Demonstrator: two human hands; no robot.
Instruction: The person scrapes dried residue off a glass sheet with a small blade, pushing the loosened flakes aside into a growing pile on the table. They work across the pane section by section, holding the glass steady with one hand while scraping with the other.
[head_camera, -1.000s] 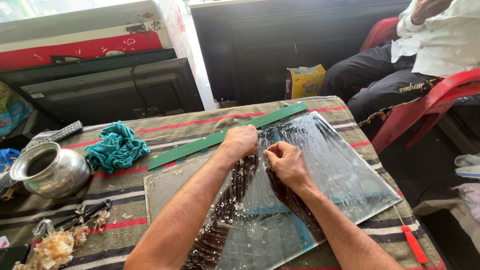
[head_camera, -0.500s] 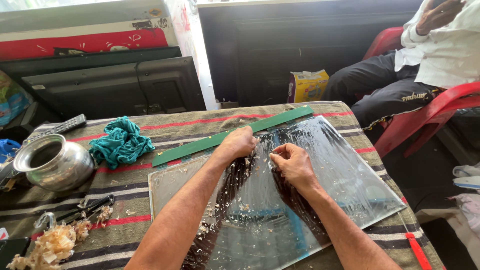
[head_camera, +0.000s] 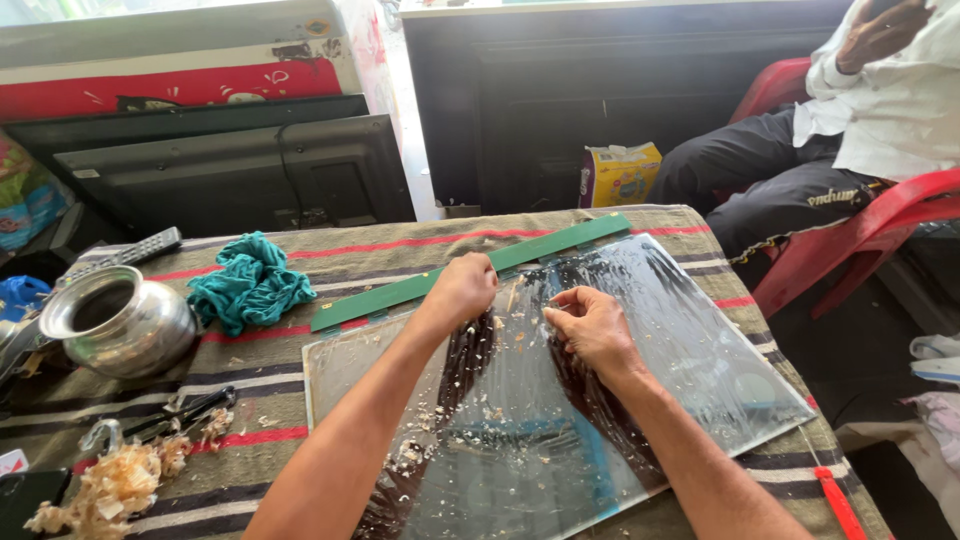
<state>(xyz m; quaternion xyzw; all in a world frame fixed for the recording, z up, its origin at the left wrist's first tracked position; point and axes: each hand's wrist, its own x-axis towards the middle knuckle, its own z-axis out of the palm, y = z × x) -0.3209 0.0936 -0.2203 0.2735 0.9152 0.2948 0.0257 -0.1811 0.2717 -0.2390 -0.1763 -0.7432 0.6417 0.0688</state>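
A large shiny glass panel (head_camera: 700, 370) lies flat on the striped cloth of the table (head_camera: 400, 250), with a long green strip (head_camera: 560, 245) along its far edge. My left hand (head_camera: 462, 290) is fisted near the strip, pressing on the panel's top part. My right hand (head_camera: 592, 325) is closed just to its right, pinching something small that I cannot make out. Pale scraps and flakes (head_camera: 490, 410) are scattered over the glass between my forearms.
A teal rag (head_camera: 250, 285), a round metal pot (head_camera: 120, 322), a remote (head_camera: 125, 252), black pliers (head_camera: 185, 410) and a pile of shavings (head_camera: 110, 485) lie to the left. A person sits on a red chair (head_camera: 870, 230) at the right. Flat screens (head_camera: 230, 170) lean behind the table.
Both hands stay at the same spot on the panel, shifting only slightly. The camera view has moved a little.
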